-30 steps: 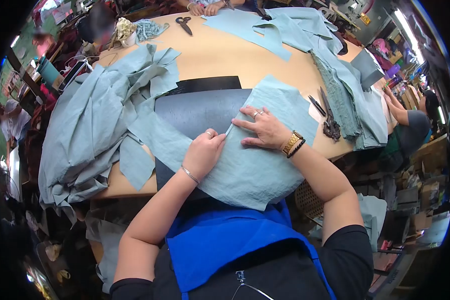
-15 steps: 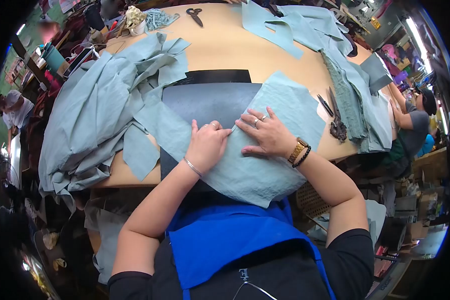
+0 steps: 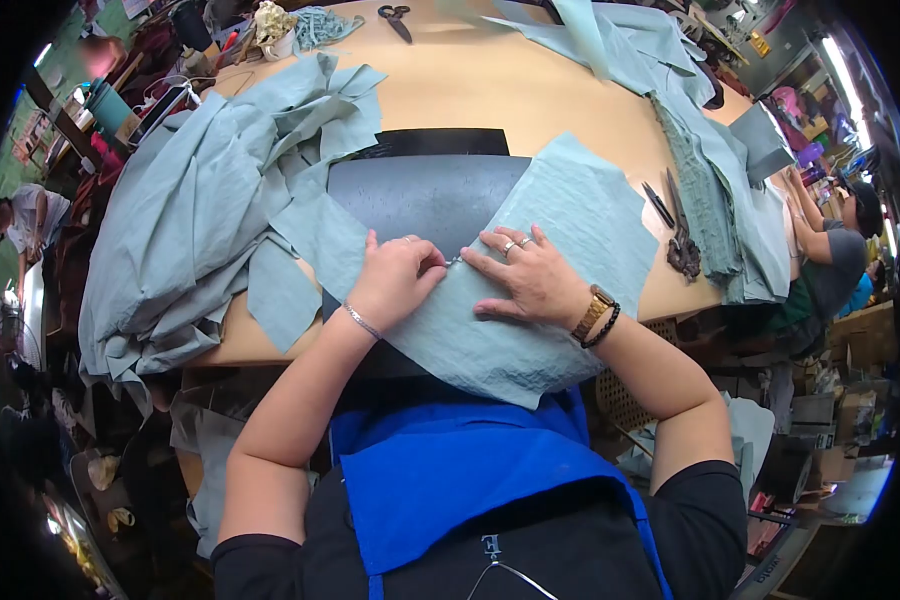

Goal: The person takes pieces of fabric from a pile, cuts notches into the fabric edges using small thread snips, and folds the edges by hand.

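A pale green fabric piece (image 3: 580,200) lies over a dark grey board (image 3: 410,190) in front of me. My left hand (image 3: 400,280) is closed in a pinch at the fabric's upper left edge, where a small twisted bit of that edge shows beside its fingertips. On the same piece, my right hand (image 3: 530,275) lies flat with fingers spread, its index fingertip close to the pinched spot. What lies inside the left fingers is mostly hidden.
A heap of matching fabric (image 3: 190,210) covers the table's left side. Scissors (image 3: 682,240) and a slim dark tool lie to the right, beside stacked fabric (image 3: 750,220). More scissors (image 3: 398,22) rest at the back. A co-worker (image 3: 835,235) is at the right.
My left hand has drawn slightly left, its fingers now curled tighter at the fabric edge. My right hand stays nearly in place. At the back right, fabric has been lifted.
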